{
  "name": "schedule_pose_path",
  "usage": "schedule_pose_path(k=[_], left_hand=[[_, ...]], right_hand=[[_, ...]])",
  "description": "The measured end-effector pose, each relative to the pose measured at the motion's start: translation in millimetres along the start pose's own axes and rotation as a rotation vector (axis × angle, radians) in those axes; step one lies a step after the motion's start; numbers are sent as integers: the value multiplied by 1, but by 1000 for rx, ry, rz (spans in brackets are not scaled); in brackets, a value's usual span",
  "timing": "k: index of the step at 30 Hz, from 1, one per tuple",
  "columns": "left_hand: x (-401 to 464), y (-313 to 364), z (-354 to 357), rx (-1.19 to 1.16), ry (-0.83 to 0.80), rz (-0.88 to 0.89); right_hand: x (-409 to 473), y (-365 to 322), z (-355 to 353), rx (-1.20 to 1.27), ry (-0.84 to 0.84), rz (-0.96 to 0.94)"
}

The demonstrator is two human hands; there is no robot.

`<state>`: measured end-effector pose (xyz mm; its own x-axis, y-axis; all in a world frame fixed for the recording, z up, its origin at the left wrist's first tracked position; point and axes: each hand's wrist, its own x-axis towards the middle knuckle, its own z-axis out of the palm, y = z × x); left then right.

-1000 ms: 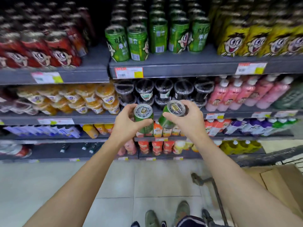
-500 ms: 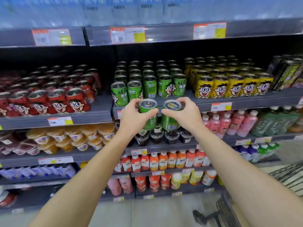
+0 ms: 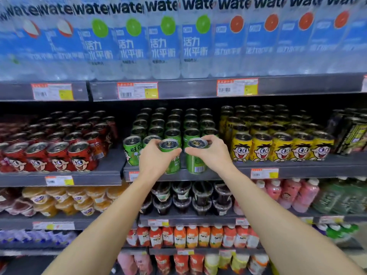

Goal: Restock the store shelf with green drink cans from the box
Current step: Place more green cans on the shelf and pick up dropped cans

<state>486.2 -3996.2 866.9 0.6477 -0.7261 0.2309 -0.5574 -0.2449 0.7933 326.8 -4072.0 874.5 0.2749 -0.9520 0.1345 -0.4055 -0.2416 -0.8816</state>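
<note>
at frame centre, left hand [image 3: 154, 158] grasps one green can [image 3: 170, 155]; right hand [image 3: 212, 153] grasps another can [image 3: 195, 161], both at the shelf edge [image 3: 228, 174]

Green cans [image 3: 172, 155] glossy metal, silvery tops; shelf [image 3: 294, 167] matt grey metal; water bottles [image 3: 164, 46] clear plastic.

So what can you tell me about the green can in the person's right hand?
The green can looks like metal, with a silvery top and pull tab and a barcode low on its side. It is upright, held near the rim by the right hand, whose fingers curl over the top. It sits at the front edge of the grey shelf, among the green rows, beside the left hand's can.
</note>
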Motion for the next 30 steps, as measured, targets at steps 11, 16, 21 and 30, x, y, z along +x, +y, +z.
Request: schedule_pose_path(k=[11, 16, 21, 30], left_hand=[[16, 4, 26, 67, 64, -85], [13, 7, 30, 156, 82, -100], [10, 11, 38, 256, 92, -82], [11, 14, 43, 311, 104, -88]], right_hand=[[37, 17, 3, 37, -76, -18], [42, 25, 13, 71, -91, -7], [44, 27, 16, 65, -90, -19], [44, 29, 16, 42, -83, -8]])
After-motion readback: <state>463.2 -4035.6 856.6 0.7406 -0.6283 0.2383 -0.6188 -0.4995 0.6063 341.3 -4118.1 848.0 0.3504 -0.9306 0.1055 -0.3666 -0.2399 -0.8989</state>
